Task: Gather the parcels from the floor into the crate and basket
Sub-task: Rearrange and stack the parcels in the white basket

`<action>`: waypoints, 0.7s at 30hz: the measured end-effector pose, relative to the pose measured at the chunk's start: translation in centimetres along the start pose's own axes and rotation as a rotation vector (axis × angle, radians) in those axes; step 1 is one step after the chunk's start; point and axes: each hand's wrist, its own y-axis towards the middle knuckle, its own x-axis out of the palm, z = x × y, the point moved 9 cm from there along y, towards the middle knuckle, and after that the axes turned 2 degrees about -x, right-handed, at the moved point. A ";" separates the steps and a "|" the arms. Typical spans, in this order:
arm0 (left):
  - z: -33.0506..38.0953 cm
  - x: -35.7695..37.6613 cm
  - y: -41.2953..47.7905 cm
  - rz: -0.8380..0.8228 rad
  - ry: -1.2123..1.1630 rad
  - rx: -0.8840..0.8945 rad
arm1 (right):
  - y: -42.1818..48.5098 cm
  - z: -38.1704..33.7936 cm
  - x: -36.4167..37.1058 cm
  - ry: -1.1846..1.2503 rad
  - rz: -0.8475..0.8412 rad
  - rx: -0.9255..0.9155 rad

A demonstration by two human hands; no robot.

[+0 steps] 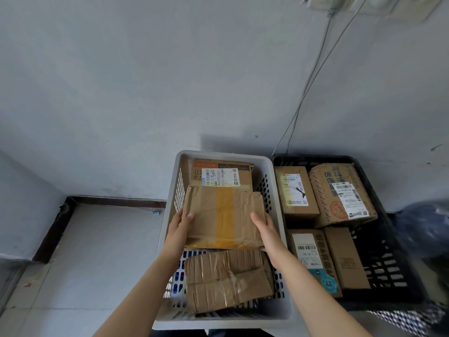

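Observation:
I hold a flat brown parcel with a yellow tape stripe above the white basket. My left hand grips its left edge and my right hand grips its right edge. Under it in the basket lie a crumpled taped parcel near the front and a labelled box at the back. To the right stands the black crate, which holds several labelled cardboard parcels.
Both containers stand against a pale wall. Grey tiled floor spreads to the left, bounded by a dark skirting strip. Two cables hang down the wall behind the crate. A dark plastic bag sits at the right edge.

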 end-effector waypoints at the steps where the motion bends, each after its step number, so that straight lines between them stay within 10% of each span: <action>1: -0.1 0.0 -0.2 -0.009 0.006 -0.002 | -0.3 0.0 -0.1 0.014 0.006 -0.012; 10: -3.9 -2.6 -3.4 0.189 0.056 -0.026 | -3.9 4.1 -3.8 0.160 0.062 0.164; 17: -15.3 -0.7 -4.2 -0.079 -0.111 -0.501 | -5.3 7.9 -2.7 0.074 0.010 0.391; 21: -10.9 1.1 -5.5 -0.146 -0.161 -0.446 | -4.9 8.7 -3.0 0.163 0.009 0.427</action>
